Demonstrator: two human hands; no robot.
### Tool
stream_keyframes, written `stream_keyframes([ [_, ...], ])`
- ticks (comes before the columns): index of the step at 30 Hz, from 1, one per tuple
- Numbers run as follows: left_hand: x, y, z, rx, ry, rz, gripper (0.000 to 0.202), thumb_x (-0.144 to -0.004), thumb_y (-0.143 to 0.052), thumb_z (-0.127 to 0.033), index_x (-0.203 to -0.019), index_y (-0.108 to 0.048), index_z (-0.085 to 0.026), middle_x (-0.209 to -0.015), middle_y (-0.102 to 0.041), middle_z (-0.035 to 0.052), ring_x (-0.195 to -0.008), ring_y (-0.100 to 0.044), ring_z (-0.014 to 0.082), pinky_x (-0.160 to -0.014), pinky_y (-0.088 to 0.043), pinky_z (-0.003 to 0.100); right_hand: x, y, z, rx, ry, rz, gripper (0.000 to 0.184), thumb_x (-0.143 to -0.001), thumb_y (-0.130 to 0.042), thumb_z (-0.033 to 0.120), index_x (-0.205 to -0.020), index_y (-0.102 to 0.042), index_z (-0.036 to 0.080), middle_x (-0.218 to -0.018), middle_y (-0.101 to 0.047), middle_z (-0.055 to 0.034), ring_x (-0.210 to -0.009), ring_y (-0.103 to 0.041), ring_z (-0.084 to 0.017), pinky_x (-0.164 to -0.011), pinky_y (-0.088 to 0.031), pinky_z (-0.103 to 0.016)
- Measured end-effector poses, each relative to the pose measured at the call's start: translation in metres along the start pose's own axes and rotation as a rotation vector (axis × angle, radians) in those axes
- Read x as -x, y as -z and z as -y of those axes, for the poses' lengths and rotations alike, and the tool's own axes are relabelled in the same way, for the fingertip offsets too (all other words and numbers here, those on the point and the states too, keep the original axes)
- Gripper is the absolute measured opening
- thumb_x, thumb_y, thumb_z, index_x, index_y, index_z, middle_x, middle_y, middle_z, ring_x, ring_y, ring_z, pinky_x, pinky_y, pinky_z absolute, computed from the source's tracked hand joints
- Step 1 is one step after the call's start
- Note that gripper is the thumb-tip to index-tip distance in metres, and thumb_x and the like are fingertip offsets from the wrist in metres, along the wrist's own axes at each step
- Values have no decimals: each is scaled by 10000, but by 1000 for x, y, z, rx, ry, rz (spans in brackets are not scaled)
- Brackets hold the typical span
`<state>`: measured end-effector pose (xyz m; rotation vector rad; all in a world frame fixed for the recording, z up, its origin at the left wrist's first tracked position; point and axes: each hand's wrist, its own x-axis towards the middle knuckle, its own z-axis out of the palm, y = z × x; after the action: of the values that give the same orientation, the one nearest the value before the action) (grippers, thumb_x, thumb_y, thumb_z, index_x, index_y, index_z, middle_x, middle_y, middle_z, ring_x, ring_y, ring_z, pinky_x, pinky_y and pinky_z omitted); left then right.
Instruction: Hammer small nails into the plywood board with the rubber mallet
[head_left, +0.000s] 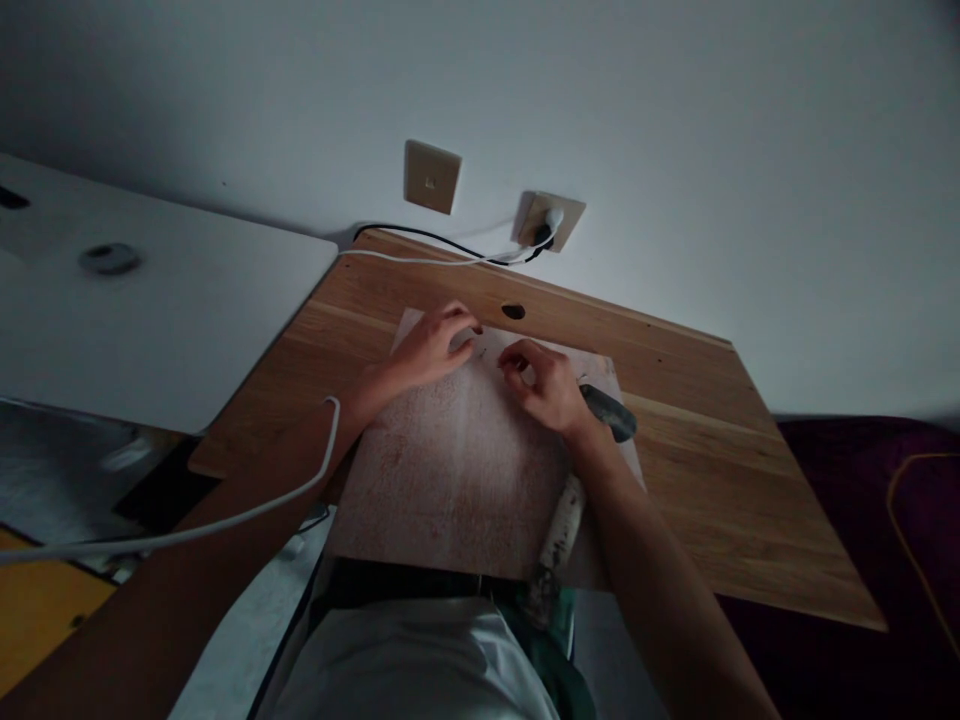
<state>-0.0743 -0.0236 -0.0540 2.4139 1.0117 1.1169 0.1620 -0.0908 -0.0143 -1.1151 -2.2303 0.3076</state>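
Observation:
A pinkish-brown board lies on the wooden desk, its near edge close to my body. Over its far part is my left hand, fingers curved and the thumb apart from the index finger. My right hand is just to the right, its thumb and index finger pinched together; anything between them is too small to make out. A tiny dark thin piece shows on the board between the hands. Under my right forearm lies a hammer with a dark head and a worn whitish handle, partly hidden by the arm.
The wooden desk stands against a wall, with a cable hole near its back. Cables run to a wall socket. A white table adjoins at left, bearing a small roundish object. A white cord crosses my left forearm.

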Motion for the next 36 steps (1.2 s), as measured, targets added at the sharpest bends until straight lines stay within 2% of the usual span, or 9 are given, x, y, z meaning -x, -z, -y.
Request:
stream_keyframes([
  [3,1,-1,-3,-31,-50,43,143,-930,-697,-142,-1051,-724,-214,-1181,-703,69,-1181,-686,255,-1061,-545,422,0,0,5,4,29,99,139,-918,-542,170,-919,-669,227,-879,-724,-53,-776,-690,-221,-788,-557,-358],
  [5,1,-1,-4,-54,-50,60,139,-930,-696,-145,-1046,-729,-216,-1190,-700,73,-1202,-678,264,-1079,-538,439,0,-1,8,40,27,122,166,-934,-532,170,-941,-690,219,-941,-731,-81,-823,-684,-238,-809,-549,-370],
  [8,1,-1,-5,-83,-47,82,174,-950,-692,-167,-1096,-756,-237,-1218,-693,73,-1223,-664,267,-1115,-523,461,-2,0,10,256,-40,65,235,-983,-496,152,-1016,-722,206,-1044,-738,-137,-955,-670,-287,-861,-534,-401],
  [11,2,0,-6,-100,-89,113,203,-992,-677,-203,-1157,-785,-253,-1254,-696,85,-1258,-642,278,-1153,-497,491,-2,1,10,536,-147,-43,271,-1010,-487,127,-1045,-744,208,-1040,-741,-159,-996,-632,-321,-844,-505,-419],
  [15,3,-1,-7,-109,-120,145,218,-1005,-668,-202,-1164,-808,-257,-1273,-710,100,-1276,-628,295,-1154,-488,527,1,-3,7,685,-203,-69,235,-1034,-523,165,-1059,-755,189,-1024,-756,-184,-982,-603,-344,-822,-482,-449],
  [22,3,-2,-6,-128,-139,133,252,-1011,-658,-185,-1212,-804,-226,-1283,-728,119,-1262,-643,295,-1128,-501,516,3,-8,0,752,-231,-9,241,-1075,-552,255,-989,-760,169,-980,-789,-206,-962,-631,-355,-829,-478,-475],
  [27,2,-2,-8,-126,-161,165,262,-1038,-626,-187,-1207,-814,-258,-1265,-778,86,-1227,-656,279,-1086,-512,484,2,-9,-1,753,-202,8,229,-1065,-548,200,-974,-758,193,-976,-795,-182,-961,-623,-348,-837,-458,-470],
  [32,1,0,-10,-102,-165,188,276,-1033,-614,-171,-1200,-813,-262,-1177,-819,64,-1153,-671,268,-1052,-517,471,3,-9,0,738,-162,20,292,-1043,-481,109,-993,-755,196,-1014,-779,-180,-978,-601,-347,-846,-437,-473],
  [36,1,0,-10,-97,-157,186,268,-1038,-603,-180,-1181,-815,-263,-1119,-824,66,-1108,-687,264,-1020,-529,458,2,-6,3,711,-157,5,271,-1001,-499,114,-1020,-754,203,-1012,-764,-179,-984,-591,-354,-849,-430,-473],
])
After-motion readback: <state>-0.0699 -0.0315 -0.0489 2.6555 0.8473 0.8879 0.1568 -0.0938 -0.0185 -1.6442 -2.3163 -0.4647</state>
